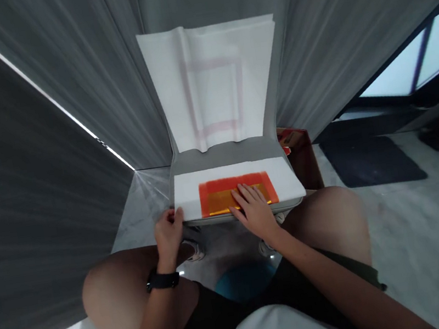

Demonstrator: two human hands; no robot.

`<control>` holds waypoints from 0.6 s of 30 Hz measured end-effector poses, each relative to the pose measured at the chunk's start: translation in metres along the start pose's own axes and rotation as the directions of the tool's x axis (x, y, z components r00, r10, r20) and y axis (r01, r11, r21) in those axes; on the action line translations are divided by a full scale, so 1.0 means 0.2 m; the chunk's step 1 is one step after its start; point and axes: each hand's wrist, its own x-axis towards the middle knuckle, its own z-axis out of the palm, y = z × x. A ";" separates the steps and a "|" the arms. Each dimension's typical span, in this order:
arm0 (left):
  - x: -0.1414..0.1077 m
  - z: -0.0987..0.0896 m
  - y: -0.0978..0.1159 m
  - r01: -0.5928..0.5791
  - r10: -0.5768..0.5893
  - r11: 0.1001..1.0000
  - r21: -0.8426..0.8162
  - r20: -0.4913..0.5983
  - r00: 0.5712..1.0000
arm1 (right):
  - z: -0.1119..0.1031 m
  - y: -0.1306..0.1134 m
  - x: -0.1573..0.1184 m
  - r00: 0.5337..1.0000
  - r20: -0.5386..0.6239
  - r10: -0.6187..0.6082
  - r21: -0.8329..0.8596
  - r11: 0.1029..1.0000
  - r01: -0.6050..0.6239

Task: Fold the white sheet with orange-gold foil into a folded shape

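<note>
A white sheet of paper (187, 192) with an orange-red panel and a shiny gold patch (217, 202) lies folded on the seat of a grey chair (222, 157). My left hand (169, 232) pinches the sheet's front left corner between thumb and fingers. Spread over the gold patch, my right hand (255, 210) presses down with its fingers apart and flat. Leaning on the chair's backrest are more white sheets (216, 92), through which a faint reddish frame shows.
Grey curtains (104, 66) hang on both sides. An open red box (304, 159) stands on the floor behind the chair's right side. Farther right lies a dark mat (371, 161). My knees flank the seat.
</note>
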 end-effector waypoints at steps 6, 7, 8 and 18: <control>0.01 -0.01 -0.01 0.050 -0.049 0.998 0.028 -0.011 0.999 | -0.01 0.11 -0.03 0.989 -0.091 0.115 -0.050 0.991 -0.120; 0.01 -0.01 -0.01 0.052 -0.052 0.998 0.031 -0.006 0.999 | -0.02 0.14 -0.03 0.985 -0.104 0.136 -0.060 0.988 -0.143; 0.01 -0.02 0.00 0.053 -0.053 0.998 0.035 -0.002 0.999 | -0.03 0.16 -0.05 0.982 -0.111 0.153 -0.071 0.984 -0.161; 0.02 -0.01 -0.01 0.049 -0.049 0.998 0.026 -0.013 0.999 | -0.10 0.25 -0.17 0.978 -0.133 0.159 -0.117 0.978 -0.175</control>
